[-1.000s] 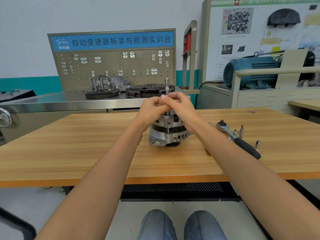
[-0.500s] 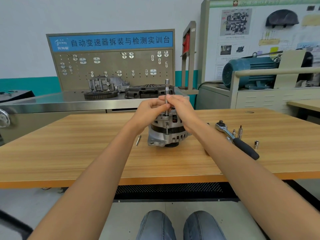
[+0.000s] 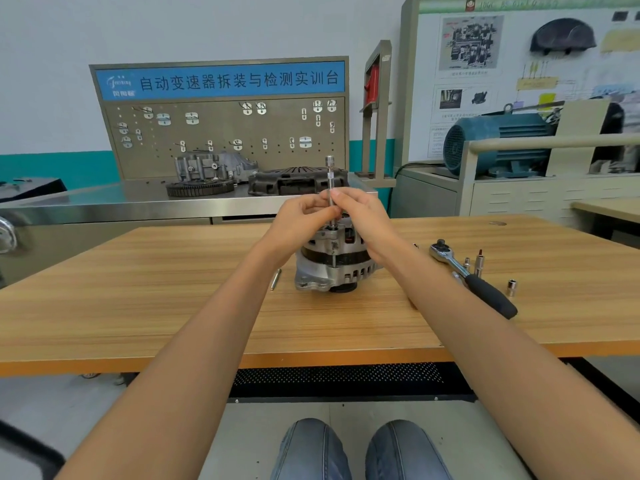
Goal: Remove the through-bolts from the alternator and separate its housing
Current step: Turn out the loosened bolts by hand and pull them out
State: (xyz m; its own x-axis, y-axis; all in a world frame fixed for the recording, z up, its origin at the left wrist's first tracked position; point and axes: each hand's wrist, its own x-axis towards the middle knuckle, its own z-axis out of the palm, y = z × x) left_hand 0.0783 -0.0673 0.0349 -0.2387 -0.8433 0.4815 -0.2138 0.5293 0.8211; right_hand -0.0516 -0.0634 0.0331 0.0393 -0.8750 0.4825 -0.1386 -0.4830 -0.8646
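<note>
A silver and black alternator stands upright in the middle of the wooden table. A thin metal extension bar with a socket end rises straight up from a through-bolt on the alternator's front side. My left hand and my right hand meet above the alternator, and the fingertips of both pinch the bar's shaft from either side. One loose bolt lies on the table just left of the alternator.
A ratchet wrench with a black handle lies to the right, with small sockets and bits beside it. Behind the table stands a steel bench with gearbox parts and a pegboard. My knees show below the table edge.
Both hands have slid down the extension bar, so more of it shows above my fingers. The loose bolt left of the alternator, hidden by my left arm a second ago, has come into view.
</note>
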